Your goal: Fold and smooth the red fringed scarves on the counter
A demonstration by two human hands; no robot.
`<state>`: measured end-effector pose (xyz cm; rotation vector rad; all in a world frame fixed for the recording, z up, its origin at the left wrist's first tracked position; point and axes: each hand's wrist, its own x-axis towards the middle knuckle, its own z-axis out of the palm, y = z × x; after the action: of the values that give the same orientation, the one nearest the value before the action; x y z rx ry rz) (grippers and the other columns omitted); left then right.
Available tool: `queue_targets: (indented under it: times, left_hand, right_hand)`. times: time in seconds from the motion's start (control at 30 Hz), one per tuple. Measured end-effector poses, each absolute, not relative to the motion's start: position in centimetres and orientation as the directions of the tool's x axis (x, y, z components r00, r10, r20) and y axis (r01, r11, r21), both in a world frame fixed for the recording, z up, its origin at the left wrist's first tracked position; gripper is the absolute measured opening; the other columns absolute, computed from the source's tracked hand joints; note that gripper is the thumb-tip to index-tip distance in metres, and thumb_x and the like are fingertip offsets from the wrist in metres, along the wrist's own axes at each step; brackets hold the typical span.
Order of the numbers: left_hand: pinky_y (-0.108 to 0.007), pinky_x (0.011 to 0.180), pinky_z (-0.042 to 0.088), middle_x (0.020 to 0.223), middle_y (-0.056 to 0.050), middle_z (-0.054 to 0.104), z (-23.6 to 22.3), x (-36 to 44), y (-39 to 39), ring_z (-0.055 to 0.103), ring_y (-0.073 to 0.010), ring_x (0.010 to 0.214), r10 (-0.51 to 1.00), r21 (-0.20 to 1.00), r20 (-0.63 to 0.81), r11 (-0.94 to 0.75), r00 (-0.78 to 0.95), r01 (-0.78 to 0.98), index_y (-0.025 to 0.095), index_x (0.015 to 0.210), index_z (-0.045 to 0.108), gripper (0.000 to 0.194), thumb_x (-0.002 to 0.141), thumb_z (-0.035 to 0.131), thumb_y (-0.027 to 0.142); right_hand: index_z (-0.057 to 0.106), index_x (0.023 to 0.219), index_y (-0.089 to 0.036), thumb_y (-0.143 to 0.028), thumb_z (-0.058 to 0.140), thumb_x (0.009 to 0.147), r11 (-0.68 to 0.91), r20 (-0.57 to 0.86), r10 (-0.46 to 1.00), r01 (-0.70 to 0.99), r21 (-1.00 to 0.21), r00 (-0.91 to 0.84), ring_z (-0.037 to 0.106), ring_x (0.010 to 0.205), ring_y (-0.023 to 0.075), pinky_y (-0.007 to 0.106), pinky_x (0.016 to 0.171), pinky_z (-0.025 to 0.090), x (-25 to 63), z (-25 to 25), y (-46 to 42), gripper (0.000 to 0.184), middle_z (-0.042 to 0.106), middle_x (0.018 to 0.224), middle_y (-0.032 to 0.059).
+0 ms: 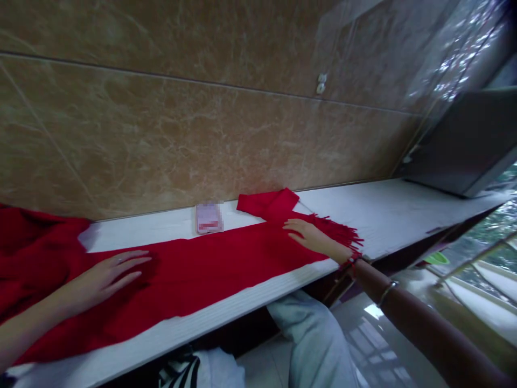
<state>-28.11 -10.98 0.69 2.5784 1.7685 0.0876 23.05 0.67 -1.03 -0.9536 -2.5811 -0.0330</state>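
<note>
A long red scarf (210, 264) lies spread along a narrow white tabletop, its tasselled end towards the right. My left hand (115, 275) is over the left part of the scarf, fingers stretched out and holding nothing. Near the fringe, my right hand (309, 235) rests on or just above the cloth with its fingers apart; whether it presses on the fabric I cannot tell. Behind the right hand, a folded strip of the same red cloth (266, 203) reaches towards the wall. More red fabric (36, 253) is bunched at the far left.
A small pale pack with a red label (209, 218), partly blurred, lies behind the scarf. The white tabletop (371, 210) runs along a brown tiled wall (194, 134). A large dark box-like object (464, 140) stands at its right end. My legs (319, 339) are below the front edge.
</note>
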Motion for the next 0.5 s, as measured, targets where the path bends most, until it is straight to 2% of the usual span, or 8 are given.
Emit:
queue_targets:
  times: [0.07,0.13,0.2,0.33,0.5]
  left_hand:
    - [-0.03,0.099,0.031,0.126,-0.002,0.049,1.2,-26.5,-8.9,0.046,-0.0168,0.113,0.926,0.056,0.041,-0.378,0.376,0.924,0.019,0.118,0.05,0.051,0.083,0.026,0.048]
    - [-0.032,0.099,0.031,0.123,-0.006,0.052,1.6,-24.7,-6.5,0.047,-0.0184,0.111,0.924,0.046,0.053,-0.382,0.38,0.923,0.015,0.116,0.051,0.049,0.082,0.031,0.045]
    - [-0.034,0.098,0.031,0.12,-0.009,0.053,1.6,-23.2,-4.3,0.048,-0.0206,0.109,0.924,0.023,0.06,-0.38,0.378,0.925,0.013,0.114,0.052,0.047,0.081,0.037,0.041]
    - [-0.034,0.091,0.036,0.11,-0.012,0.059,1.1,-23.1,-1.8,0.054,-0.0229,0.098,0.951,0.033,0.003,-0.31,0.31,0.95,0.011,0.108,0.056,0.045,0.079,0.04,0.04]
    - [-0.025,0.078,0.042,0.088,-0.001,0.067,2.5,-25.2,-1.7,0.059,-0.0181,0.082,0.952,0.15,-0.17,-0.231,0.255,0.961,0.017,0.093,0.062,0.036,0.078,0.041,0.042]
  right_hand:
    - [0.054,0.112,-0.016,-0.022,0.037,0.086,0.671,0.338,0.716,0.736,-0.093,-0.61,0.047,0.11,0.0188,0.037,0.097,0.034,25.0,0.2,2.7,0.032,0.055,0.115,0.0097]
    - [0.053,0.112,-0.013,-0.021,0.037,0.086,0.569,0.176,0.814,0.82,-0.056,-0.553,0.049,0.107,0.0197,0.036,0.093,0.037,26.3,1.4,5.0,0.032,0.055,0.115,0.0127]
    - [0.056,0.108,-0.012,-0.021,0.044,0.083,0.54,0.079,0.84,0.841,-0.034,-0.537,0.051,0.103,0.0203,0.033,0.089,0.039,27.2,2.3,7.0,0.029,0.057,0.112,0.0134]
    - [0.062,0.093,-0.013,-0.021,0.055,0.075,0.541,-0.024,0.84,0.841,-0.014,-0.541,0.058,0.085,0.0183,0.027,0.076,0.044,28.2,2.8,9.7,0.021,0.064,0.095,0.0102]
    - [0.064,0.086,-0.014,-0.027,0.057,0.073,0.572,-0.099,0.814,0.819,-0.041,-0.573,0.057,0.069,0.0147,0.023,0.062,0.043,29.3,3.8,10.6,0.019,0.065,0.084,0.0055]
